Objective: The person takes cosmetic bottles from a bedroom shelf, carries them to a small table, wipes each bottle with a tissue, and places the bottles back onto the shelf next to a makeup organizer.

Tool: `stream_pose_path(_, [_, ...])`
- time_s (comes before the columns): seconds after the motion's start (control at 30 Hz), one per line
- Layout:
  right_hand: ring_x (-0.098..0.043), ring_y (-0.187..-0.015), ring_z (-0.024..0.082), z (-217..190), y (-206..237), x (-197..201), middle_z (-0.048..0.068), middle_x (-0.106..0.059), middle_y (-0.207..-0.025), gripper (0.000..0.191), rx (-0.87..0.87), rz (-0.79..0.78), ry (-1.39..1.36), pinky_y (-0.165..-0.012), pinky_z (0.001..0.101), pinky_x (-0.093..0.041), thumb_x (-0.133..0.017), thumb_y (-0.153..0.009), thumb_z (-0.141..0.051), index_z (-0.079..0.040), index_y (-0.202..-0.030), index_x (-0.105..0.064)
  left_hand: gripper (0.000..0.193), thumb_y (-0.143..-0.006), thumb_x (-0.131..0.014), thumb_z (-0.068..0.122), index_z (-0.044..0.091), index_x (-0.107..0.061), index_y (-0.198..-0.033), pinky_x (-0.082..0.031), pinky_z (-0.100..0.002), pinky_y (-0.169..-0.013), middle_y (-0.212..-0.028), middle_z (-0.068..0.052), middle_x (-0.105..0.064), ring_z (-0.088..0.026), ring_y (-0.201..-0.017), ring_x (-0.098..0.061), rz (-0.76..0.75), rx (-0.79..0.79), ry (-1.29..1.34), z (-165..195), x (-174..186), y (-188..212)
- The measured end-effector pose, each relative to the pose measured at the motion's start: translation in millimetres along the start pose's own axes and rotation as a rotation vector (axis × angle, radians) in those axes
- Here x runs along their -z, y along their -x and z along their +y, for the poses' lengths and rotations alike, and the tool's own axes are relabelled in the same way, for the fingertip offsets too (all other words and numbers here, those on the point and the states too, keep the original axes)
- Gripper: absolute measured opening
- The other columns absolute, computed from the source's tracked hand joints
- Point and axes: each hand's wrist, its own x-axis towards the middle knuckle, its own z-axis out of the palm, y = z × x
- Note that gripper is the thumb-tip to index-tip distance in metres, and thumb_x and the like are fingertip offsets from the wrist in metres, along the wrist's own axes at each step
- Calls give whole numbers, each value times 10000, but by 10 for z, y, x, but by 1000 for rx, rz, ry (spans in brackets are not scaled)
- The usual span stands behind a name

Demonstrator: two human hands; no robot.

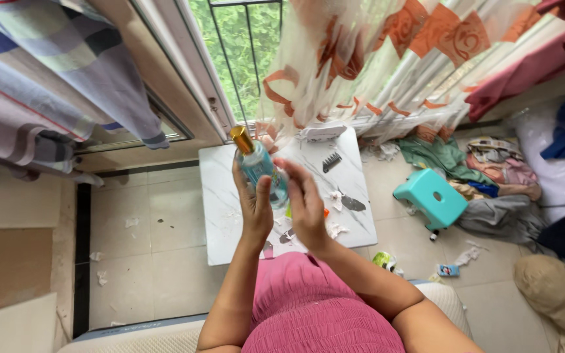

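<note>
Left hand point(255, 206) wraps a teal bottle point(261, 167), gold cap point(241, 138) on, held above the white marble-top table point(220, 196). Right hand point(305, 199) flat, loose-fingered against its side (steadying, likely). Uncapping needs a firmer grip.

Pink ribbed sleeveless dress point(315, 307), both arms bare.

A small clear bottle point(261, 168) of pale blue-green liquid sits just left of the frame's centre, held up above the white marble-patterned table point(220, 216). Its shiny gold cap point(242, 139) is on and points toward the upper left, so the bottle leans slightly. Its lower part is hidden between the two hands.
</note>
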Motion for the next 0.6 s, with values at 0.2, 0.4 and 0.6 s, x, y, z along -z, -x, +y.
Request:
stream_pose_path(0.2, [-95,-1656,343,-348,-334,-104,202,-171,-1735,637,416,-214,519,-1363,449,-117,-428,-1113,-283,10,-1640,-226,693,-1097,-335,457,68,-159,-1643,-266,-398,-1250,-1684,-123,-278,-248,-1561,-276,-37,200,4,136,-88,170])
stream_pose_path(0.4, [-58,-1646,350,-496,-65,-279,206,-93,-1742,738,417,-378,610,-1344,455,-73,-474,-1107,-345,47,-1639,-145,691,-1078,-341,472,73,-216,-1628,-286,-388,-1229,-1658,-101,-320,-250,-1532,-315,23,295,306,215,162,43])
stream_pose_path(0.6, [-55,-1667,357,-437,-179,-130,207,-69,-1766,767,359,-307,542,-1365,448,-103,-501,-1096,-314,15,-1667,-108,687,-1052,-339,474,100,-219,-1616,-310,-371,-1206,-1631,-58,-345,-215,-1499,-348,23,362,227,167,43,150])
